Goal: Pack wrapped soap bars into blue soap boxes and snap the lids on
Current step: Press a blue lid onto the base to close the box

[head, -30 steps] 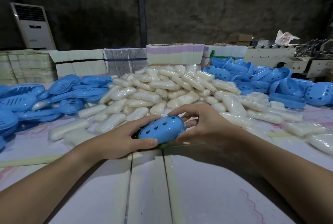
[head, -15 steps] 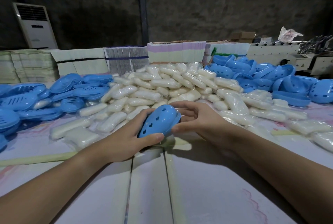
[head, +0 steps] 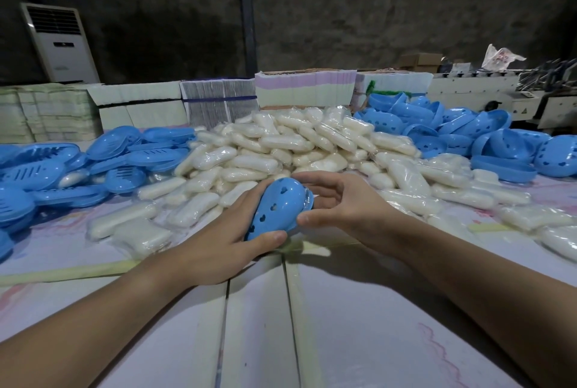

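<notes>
Soap box (head: 278,208) sits tilted in our left hand (head: 218,244), fingers curled round it above the tabletop's (head: 359,325) near edge; our right hand (head: 340,203) pinches its end. Lid looks on. Many soap bars (head: 281,144) toward the far edge remain unpacked.

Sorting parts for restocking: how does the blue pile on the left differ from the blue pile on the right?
The left blue pile is made of flat, shallow pieces with long drain slots, lying in loose overlapping layers. The right blue pile is made of deep domed shells with heart-shaped holes, many tipped on edge or nested. Both are the same bright blue plastic, and both flank the heap of wrapped soap bars.
</notes>
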Tool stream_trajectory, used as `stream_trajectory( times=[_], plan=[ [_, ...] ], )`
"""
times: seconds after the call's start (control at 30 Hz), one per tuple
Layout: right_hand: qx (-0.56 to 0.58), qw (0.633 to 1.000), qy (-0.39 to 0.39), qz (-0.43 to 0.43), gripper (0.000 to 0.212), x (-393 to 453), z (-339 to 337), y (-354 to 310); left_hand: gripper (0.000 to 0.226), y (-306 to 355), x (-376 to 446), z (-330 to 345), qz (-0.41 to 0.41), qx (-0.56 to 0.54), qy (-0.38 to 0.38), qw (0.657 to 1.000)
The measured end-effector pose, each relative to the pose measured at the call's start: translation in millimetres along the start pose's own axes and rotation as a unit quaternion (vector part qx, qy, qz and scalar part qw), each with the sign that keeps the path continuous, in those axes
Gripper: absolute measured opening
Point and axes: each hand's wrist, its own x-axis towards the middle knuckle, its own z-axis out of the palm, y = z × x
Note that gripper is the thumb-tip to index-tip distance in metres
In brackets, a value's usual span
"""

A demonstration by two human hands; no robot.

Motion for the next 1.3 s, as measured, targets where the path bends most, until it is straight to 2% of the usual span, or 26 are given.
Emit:
stream_trajectory(
  times=[0.1, 0.23, 0.4, 0.53, 0.73, 0.93, 1.17, 1.3],
  plan=[
    [-0.007, 1.0, -0.013, 0.003, 0.06, -0.4, -1.4, -3.1, 0.086, 0.4, 0.1, 1.7, -0.027, 0.009, -0.006, 1.0],
    [-0.005, 1.0, -0.024, 0.0, 0.053, -1.2, -1.4, -4.5, 0.09, 0.2, -1.5, 3.4, -0.023, 0.029, 0.001, 0.999],
    [-0.018, 1.0, -0.021, 0.002, 0.052, -3.6, -1.2, -4.7, 0.076, -0.6, -0.8, 3.2, 0.005, 0.025, 0.028, 0.999],
    [-0.033, 0.999, 0.023, 0.015, 0.067, -0.9, -0.6, -2.8, 0.06, 1.3, 1.5, 3.1, 0.026, -0.019, 0.039, 0.999],
    [-0.049, 0.998, 0.018, 0.03, 0.073, 0.3, -5.2, -2.9, 0.058, -2.2, 0.1, 0.3, -0.002, -0.061, 0.046, 0.997],
    [-0.043, 0.999, -0.001, 0.021, 0.057, -1.1, -2.7, -3.7, 0.062, -0.6, 0.5, 0.4, 0.012, -0.02, 0.034, 0.999],
    [-0.015, 1.0, -0.016, 0.013, 0.057, -2.8, -1.2, -4.1, 0.079, -0.3, -1.2, 1.5, -0.017, 0.004, 0.046, 0.999],
    [-0.044, 0.999, -0.013, -0.005, 0.055, -1.2, -3.1, -5.9, 0.066, 4.1, -0.3, 1.6, 0.001, 0.006, 0.031, 0.999]
  ],
)
